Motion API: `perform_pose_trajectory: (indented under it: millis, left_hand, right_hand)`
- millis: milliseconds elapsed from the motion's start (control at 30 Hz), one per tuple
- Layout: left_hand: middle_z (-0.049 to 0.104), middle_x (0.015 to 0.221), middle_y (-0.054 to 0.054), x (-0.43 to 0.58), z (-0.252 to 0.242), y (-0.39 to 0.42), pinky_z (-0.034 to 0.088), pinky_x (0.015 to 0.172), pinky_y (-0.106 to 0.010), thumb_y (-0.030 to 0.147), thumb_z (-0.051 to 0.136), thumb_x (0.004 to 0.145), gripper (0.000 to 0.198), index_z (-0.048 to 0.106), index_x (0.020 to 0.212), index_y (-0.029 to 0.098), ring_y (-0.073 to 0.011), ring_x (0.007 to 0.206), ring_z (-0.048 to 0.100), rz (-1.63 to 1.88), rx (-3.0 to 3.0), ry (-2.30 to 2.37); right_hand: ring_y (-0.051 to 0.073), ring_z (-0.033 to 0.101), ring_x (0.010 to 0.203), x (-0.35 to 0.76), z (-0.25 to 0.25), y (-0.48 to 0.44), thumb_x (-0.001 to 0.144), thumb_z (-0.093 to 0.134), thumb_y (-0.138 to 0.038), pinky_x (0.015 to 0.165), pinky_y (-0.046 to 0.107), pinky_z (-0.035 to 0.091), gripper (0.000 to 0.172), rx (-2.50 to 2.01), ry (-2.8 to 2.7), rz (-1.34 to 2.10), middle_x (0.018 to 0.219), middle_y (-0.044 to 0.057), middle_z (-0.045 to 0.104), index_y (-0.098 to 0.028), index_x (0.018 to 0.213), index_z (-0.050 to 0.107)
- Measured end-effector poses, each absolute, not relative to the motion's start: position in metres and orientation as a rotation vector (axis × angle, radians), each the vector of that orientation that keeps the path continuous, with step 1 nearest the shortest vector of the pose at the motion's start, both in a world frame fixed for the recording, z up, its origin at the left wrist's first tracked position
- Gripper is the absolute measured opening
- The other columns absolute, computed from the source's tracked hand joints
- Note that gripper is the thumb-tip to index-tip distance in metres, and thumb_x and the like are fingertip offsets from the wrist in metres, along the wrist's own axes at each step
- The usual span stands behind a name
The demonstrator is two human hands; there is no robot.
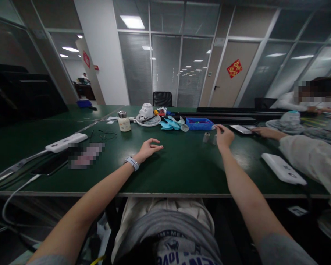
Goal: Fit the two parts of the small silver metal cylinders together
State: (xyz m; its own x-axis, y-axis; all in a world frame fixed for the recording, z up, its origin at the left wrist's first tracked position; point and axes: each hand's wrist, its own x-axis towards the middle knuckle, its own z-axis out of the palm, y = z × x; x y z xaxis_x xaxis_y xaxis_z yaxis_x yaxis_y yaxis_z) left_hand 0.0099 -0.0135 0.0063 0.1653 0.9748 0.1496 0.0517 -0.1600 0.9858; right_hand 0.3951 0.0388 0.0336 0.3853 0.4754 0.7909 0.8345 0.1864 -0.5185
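Observation:
My left hand (149, 150) hovers over or rests on the green table, thumb and fingers curved apart, with nothing between them. A watch with a pale band (132, 163) circles that wrist. Farther right, my right hand (225, 137) has its fingertips pinched together beside the right end of a blue plastic basket (199, 124). Whatever is in that pinch is too small to make out. Just left of and below these fingers stand two small grey cylinders (206, 137), one partly hidden by the hand. Light blue fan blades (171, 123) lie left of the basket.
A white fan part with a round grille (148, 120) and a cream bottle (124, 122) stand farther back. White power banks (67, 142) with cables and a phone (48, 166) lie left. At right, a co-worker's hand (269, 133) touches a tablet-like device (242, 129), near another white power bank (283, 168).

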Motion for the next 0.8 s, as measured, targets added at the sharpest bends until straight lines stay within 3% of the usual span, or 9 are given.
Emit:
perform_pose_trajectory:
  millis: [233, 800]
  left_hand:
    - [0.076, 0.077, -0.005, 0.010, 0.005, -0.012, 0.054, 0.080, -0.034, 0.029, 0.085, 0.062, 0.047, 0.057, 0.098, 0.017, -0.0216, 0.085, 0.072, 1.151, 1.457, 1.105]
    - [0.076, 0.078, -0.004, 0.008, 0.001, -0.009, 0.054, 0.078, -0.031, 0.032, 0.084, 0.063, 0.046, 0.057, 0.098, 0.017, -0.0209, 0.087, 0.072, 1.145, 1.496, 1.113]
  right_hand:
    - [0.026, 0.064, 0.081, 0.425, 0.010, 0.044, 0.084, 0.056, -0.035, 0.074, 0.035, 0.045, 0.030, -1.785, -1.197, -0.294, 0.094, 0.014, 0.074, -0.018, 0.098, 0.076]
    - [0.025, 0.066, 0.078, 0.427, 0.009, 0.047, 0.078, 0.062, -0.038, 0.072, 0.034, 0.048, 0.030, -1.765, -1.086, -0.158, 0.088, 0.011, 0.075, -0.019, 0.094, 0.077]
